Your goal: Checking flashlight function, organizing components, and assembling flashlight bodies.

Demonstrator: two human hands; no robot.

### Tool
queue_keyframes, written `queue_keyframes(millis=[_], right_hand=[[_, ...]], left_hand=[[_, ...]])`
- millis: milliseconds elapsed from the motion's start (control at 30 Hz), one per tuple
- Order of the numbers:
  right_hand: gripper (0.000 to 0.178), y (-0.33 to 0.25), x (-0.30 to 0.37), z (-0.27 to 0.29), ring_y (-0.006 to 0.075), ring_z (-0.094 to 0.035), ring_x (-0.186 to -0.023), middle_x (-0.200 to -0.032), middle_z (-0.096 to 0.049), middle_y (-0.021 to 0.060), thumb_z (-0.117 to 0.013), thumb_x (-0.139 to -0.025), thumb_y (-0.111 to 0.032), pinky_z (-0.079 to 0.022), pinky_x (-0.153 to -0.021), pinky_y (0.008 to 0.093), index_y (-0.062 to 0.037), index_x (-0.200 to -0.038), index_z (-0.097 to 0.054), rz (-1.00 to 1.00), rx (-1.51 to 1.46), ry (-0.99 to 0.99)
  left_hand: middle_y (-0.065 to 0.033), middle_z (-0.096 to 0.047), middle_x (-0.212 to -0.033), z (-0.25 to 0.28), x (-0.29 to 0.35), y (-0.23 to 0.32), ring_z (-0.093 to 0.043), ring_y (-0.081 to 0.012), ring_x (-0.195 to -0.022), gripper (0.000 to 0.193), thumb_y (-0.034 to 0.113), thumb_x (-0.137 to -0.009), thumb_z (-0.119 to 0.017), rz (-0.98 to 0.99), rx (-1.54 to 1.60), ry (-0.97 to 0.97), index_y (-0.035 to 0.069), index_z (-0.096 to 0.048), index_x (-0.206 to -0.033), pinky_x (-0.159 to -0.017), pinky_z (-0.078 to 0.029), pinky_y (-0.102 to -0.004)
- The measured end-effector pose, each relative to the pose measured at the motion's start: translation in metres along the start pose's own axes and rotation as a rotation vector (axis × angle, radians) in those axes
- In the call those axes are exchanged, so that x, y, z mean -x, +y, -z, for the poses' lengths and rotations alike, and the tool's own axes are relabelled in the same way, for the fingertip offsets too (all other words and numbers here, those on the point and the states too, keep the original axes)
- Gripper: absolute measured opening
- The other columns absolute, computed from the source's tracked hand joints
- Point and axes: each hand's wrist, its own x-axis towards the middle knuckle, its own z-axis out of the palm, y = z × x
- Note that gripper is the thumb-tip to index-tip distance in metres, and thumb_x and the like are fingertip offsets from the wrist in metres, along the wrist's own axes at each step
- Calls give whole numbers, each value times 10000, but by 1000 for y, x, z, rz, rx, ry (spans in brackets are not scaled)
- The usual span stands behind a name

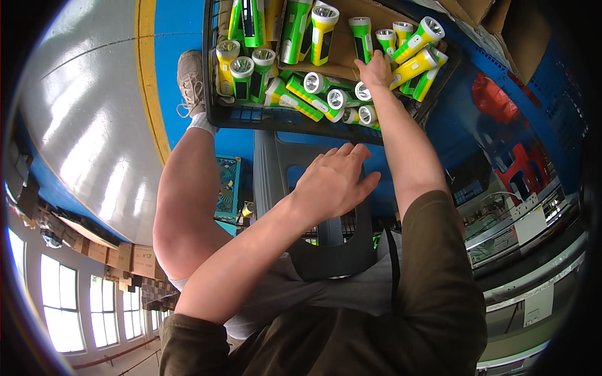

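Head view: right hand (376, 70) at the lower end of a green plastic flashlight with white head (362, 45), upper centre; can't tell if gripped. Best pinched mid-body, off the lens. Yellow-and-green plastic flashlights (414, 68) crowd its right; black plastic mesh crate (282, 119) walls reach. Left hand (331, 182) loosely open, empty, mid-frame.
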Motion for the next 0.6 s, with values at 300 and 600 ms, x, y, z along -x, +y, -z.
queue_keyframes(millis=[300, 600], right_hand=[[450, 14, 30, 23, 421, -293, -1257, -1353, -296, 231, -798, -692, -291, -255, -1024, 531, -123, -1065, -610, 306, -130, 703], [480, 18, -9, 34, 386, -381, -1181, -1246, -416, 222, -800, -680, -384, -315, -1005, 469, -119, -1063, -683, 145, -112, 458]], left_hand=[[-181, -619, -1047, -1, -2, 2, -597, -339, -1010, 342, 274, -888, -595, 2, 15, 9, -5, -531, -1075, -883, -458, -420], [-179, -624, -1034, -2, -2, 6, -597, -343, -1005, 344, 267, -886, -593, 2, 0, 6, -2, -528, -1090, -884, -458, -419]])
